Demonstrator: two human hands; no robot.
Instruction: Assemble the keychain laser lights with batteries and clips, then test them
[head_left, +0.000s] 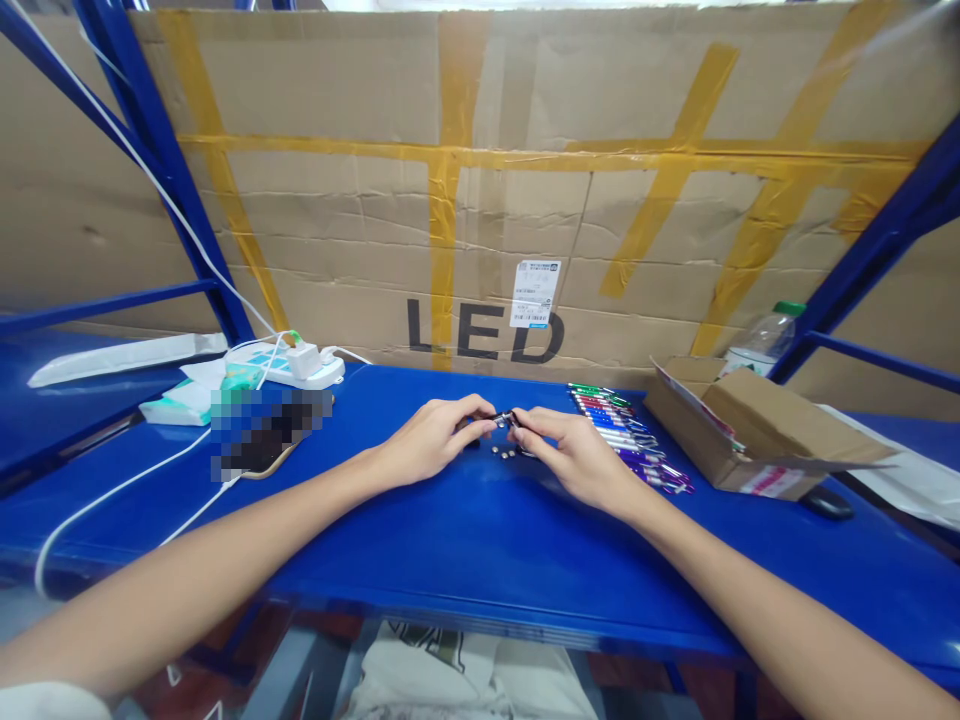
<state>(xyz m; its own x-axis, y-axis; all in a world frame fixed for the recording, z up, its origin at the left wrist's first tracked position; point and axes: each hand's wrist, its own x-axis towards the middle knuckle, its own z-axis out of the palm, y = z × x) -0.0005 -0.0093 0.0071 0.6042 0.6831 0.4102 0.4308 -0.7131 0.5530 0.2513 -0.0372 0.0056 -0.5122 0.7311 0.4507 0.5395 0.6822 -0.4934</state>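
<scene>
Both of my hands meet over the middle of the blue table (465, 540). My left hand (435, 438) and my right hand (566, 452) are pinched together on a small metallic object (504, 419) held between the fingertips. A few tiny silvery parts (504, 452) lie on the table just below it. To the right of my right hand lies a row of small coloured pen-like items (630, 435), green, red, blue and purple, side by side.
An open cardboard box (739, 430) stands at the right, a plastic bottle (761, 345) behind it, a dark object (825, 502) in front. At the left are a white power strip (289, 365) with cables, tissue packs (180, 402) and a blurred-out item. A taped cardboard wall (480, 200) marked LED backs the table.
</scene>
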